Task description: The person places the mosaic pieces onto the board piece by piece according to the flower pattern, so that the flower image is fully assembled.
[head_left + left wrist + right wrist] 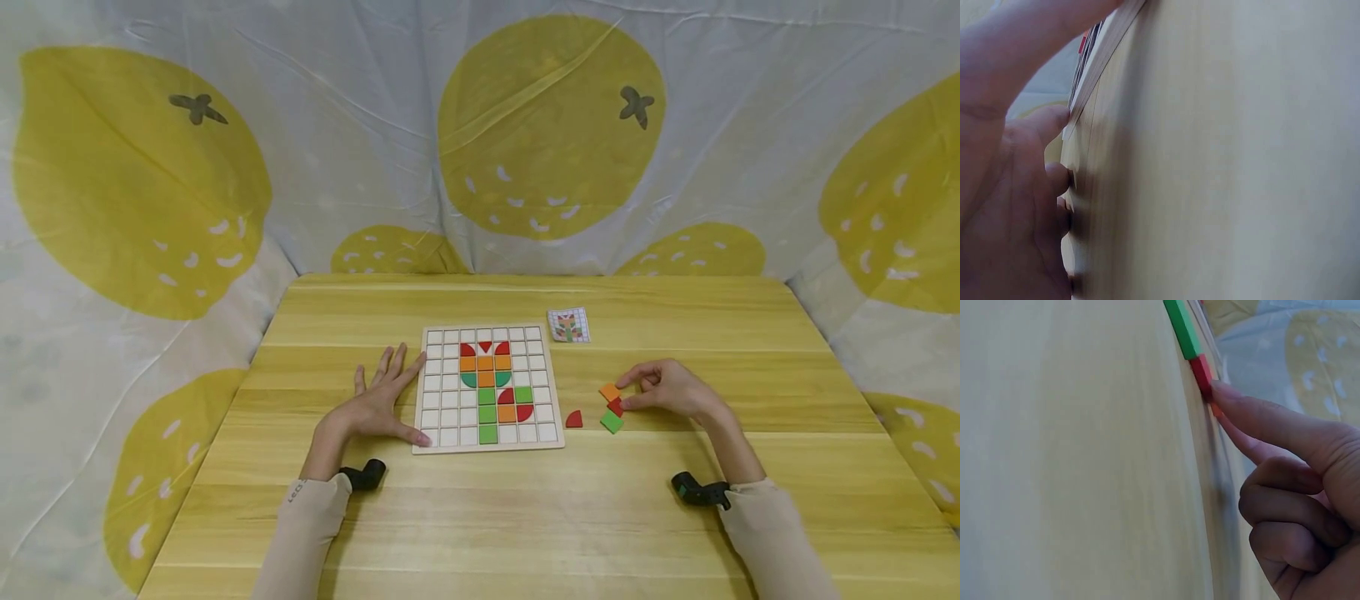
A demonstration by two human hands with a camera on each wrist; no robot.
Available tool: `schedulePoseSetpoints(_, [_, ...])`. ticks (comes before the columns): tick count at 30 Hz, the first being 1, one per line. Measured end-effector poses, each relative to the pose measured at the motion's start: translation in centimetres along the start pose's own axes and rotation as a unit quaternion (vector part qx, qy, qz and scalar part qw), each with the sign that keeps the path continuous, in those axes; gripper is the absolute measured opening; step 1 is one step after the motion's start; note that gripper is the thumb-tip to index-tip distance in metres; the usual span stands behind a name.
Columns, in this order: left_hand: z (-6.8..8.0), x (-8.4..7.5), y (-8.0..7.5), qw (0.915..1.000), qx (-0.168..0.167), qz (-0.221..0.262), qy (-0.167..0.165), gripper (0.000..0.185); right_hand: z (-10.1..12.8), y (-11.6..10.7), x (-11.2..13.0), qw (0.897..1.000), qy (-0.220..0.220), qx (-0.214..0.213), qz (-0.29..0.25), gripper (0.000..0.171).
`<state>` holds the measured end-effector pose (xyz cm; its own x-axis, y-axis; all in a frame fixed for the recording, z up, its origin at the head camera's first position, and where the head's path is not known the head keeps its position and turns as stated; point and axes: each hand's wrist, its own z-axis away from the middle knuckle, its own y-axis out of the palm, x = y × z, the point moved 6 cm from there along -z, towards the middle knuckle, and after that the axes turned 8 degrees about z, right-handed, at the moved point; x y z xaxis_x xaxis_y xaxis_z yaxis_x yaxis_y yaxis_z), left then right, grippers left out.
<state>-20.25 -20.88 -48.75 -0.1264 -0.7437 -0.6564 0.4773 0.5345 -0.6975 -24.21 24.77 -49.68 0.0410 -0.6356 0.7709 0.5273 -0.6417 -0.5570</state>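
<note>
A wooden grid board (pixel 438 392) lies mid-table, with red, orange and green tiles forming a flower shape in its cells. My left hand (pixel 378 400) rests flat on the table beside the board's left edge, fingers spread, thumb at its front left corner (pixel 1100 59). My right hand (pixel 637 392) is to the right of the board. Its forefinger and thumb pinch an orange tile (pixel 609 391), and the thumb tip touches a red tile (pixel 616 407) (pixel 1200 372). A green tile (pixel 611 422) (pixel 1182 328) lies just in front of them. The right hand's other fingers (pixel 1285 506) are curled.
A loose red quarter-round piece (pixel 573 419) lies between the board and the tile cluster. A small pattern card (pixel 568 325) sits behind the board's right corner. A lemon-print cloth (pixel 525 142) hangs around the wooden table (pixel 525 517).
</note>
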Motion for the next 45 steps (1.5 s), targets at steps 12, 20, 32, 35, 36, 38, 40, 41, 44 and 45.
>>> schedulePoseSetpoints(12, [0.0, 0.1, 0.1, 1.0, -0.001, -0.006, 0.002, 0.138, -0.8, 0.8, 1.7, 0.999, -0.029, -0.025, 0.021, 0.028])
schedulePoseSetpoints(20, [0.0, 0.1, 0.1, 1.0, 0.0, -0.006, 0.002, 0.138, -1.1, 0.9, 1.5, 1.0, -0.01, -0.022, 0.013, 0.033])
schedulePoseSetpoints(32, [-0.1, 0.2, 0.1, 1.0, 0.001, -0.003, 0.001, 0.138, -1.0, 0.9, 1.7, 1.0, -0.003, -0.027, 0.01, 0.037])
schedulePoseSetpoints(35, [0.0, 0.2, 0.0, 1.0, 0.001, -0.004, 0.001, 0.138, -1.0, 0.9, 1.9, 1.0, -0.014, -0.025, 0.006, 0.037])
schedulePoseSetpoints(36, [0.0, 0.1, 0.0, 1.0, 0.001, -0.004, 0.0, 0.138, -1.0, 0.8, 1.9, 0.999, -0.018, -0.027, 0.007, 0.037])
schedulePoseSetpoints(38, [0.0, 0.1, 0.0, 1.0, 0.001, -0.004, 0.001, 0.138, -1.0, 0.6, 1.9, 0.999, -0.021, -0.034, 0.004, 0.037])
schedulePoseSetpoints(40, [0.0, 0.2, 0.1, 1.0, 0.001, -0.004, 0.002, 0.138, -0.9, 0.4, 1.8, 0.999, -0.018, -0.04, 0.001, 0.039])
schedulePoseSetpoints(41, [0.0, 0.2, 0.1, 1.0, 0.001, -0.004, 0.002, 0.138, -0.9, 0.3, 1.7, 0.999, -0.016, -0.042, 0.0, 0.039])
schedulePoseSetpoints(44, [-0.1, 0.1, 0.1, 1.0, 0.0, -0.003, 0.004, 0.138, -0.9, 0.2, 1.6, 0.999, -0.009, -0.047, -0.004, 0.04])
schedulePoseSetpoints(45, [-0.1, 0.1, 0.1, 1.0, 0.0, -0.002, 0.005, 0.138, -0.9, 0.1, 1.5, 0.999, -0.006, -0.05, -0.001, 0.04])
